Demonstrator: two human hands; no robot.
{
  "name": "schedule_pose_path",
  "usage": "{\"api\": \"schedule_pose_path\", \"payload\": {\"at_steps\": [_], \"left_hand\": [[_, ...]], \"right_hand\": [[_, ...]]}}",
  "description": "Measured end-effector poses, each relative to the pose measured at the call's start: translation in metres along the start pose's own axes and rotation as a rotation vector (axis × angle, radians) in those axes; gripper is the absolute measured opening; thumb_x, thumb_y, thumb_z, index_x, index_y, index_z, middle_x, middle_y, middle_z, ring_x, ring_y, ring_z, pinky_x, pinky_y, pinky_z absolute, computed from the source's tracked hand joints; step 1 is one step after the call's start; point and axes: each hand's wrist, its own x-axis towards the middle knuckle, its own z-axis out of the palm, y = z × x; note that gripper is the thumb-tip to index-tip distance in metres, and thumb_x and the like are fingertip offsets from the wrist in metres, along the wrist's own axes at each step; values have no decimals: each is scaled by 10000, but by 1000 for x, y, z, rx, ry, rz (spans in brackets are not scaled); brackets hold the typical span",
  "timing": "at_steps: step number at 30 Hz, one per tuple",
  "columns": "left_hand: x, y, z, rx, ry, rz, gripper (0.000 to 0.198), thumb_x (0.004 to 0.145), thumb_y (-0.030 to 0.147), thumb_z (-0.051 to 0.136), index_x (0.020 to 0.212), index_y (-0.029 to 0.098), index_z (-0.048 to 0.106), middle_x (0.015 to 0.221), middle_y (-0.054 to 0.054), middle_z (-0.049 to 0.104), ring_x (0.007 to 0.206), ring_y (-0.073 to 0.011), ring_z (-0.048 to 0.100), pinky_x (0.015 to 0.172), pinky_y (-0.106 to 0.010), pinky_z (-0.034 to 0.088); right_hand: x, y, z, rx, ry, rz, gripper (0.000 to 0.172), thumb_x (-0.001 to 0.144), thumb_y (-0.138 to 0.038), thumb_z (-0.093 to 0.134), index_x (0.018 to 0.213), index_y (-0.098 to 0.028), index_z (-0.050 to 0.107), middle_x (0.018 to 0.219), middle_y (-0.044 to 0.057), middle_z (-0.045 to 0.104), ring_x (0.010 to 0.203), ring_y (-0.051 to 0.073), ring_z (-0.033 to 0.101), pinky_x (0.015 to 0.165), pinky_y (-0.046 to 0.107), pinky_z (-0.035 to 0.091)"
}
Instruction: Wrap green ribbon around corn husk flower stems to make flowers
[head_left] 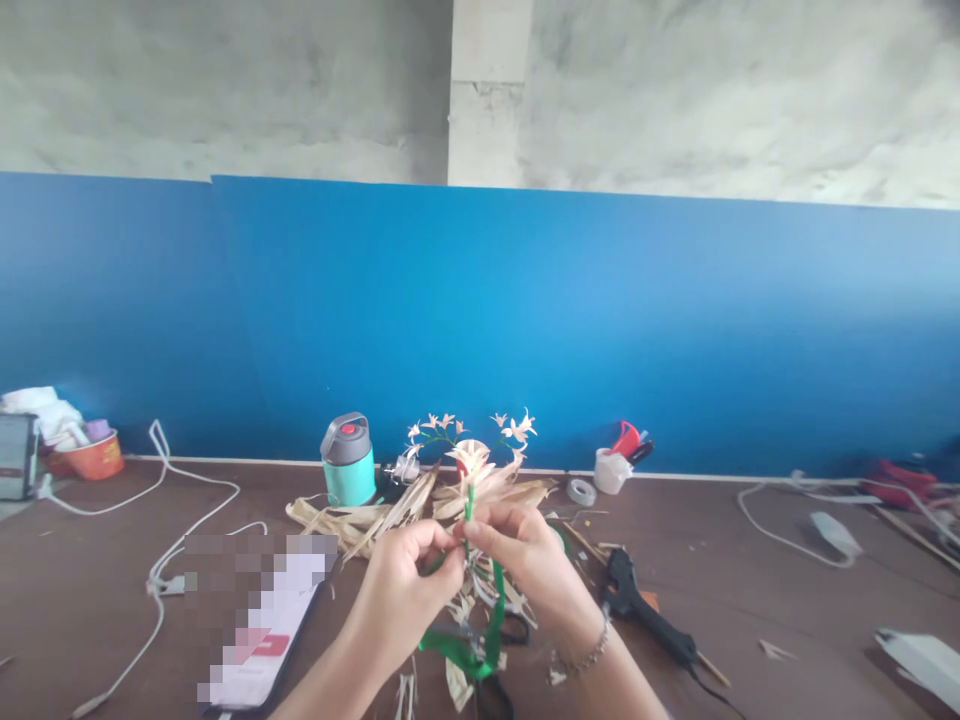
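As left hand and right hand pinch the green stem between them, flower just above, tape dangling below, steady tension and slow twirling should give a snug wrap.

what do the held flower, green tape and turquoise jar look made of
Flower: probably matte dried corn husk, pale and papery like the husks behind. Green tape: perhaps thin plastic, faintly shiny, curling limply. Turquoise jar: plastic or coated metal, from its smooth, even colour.
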Motion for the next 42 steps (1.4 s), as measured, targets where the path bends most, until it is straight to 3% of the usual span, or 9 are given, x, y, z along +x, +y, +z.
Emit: {"api": "schedule_pose_path", "payload": {"at_steps": [9,18,24,33,38,42], "left_hand": [[-3,9,-4,-53,-45,-7,171,687,257,506,539,189,454,498,49,441,486,-98,381,477,-220,310],[-3,8,-6,-165,-156,-59,180,738,287,535,600,174,517,479,84,373,434,-67,275,420,-207,218],[-2,1,-8,-200,-173,-83,178,745,223,514,573,176,513,446,90,360,414,-61,286,412,-200,219],[-3,-1,-7,-508,-228,-270,109,649,277,578,615,184,532,320,126,323,322,-29,187,375,-195,127],[-2,3,-9,-390,-265,-169,92,651,220,554,575,169,546,365,107,350,329,-30,232,366,-194,151],[-3,6,-12,-237,-233,-77,122,688,220,543,580,164,552,436,86,379,370,-45,283,377,-191,194]], "right_hand": [[2,5,-1,-63,-2,-49,283,748,-399,688,669,-127,666,589,-9,527,554,103,430,539,238,330],[1,-1,-3,-20,-4,-14,336,728,-427,701,605,-137,584,536,-48,427,512,76,329,489,226,247],[-2,-5,0,92,19,44,351,670,-419,756,573,-141,567,513,-44,477,486,69,350,473,217,252],[-1,3,-5,435,-250,44,157,670,-285,788,665,-151,707,661,5,649,589,100,543,613,235,414],[-2,3,-5,419,-270,10,167,674,-274,783,614,-141,702,567,-3,620,542,97,521,579,234,402],[-4,0,-1,353,-191,17,196,652,-284,796,614,-141,668,584,-10,606,560,96,492,582,229,380]]}}
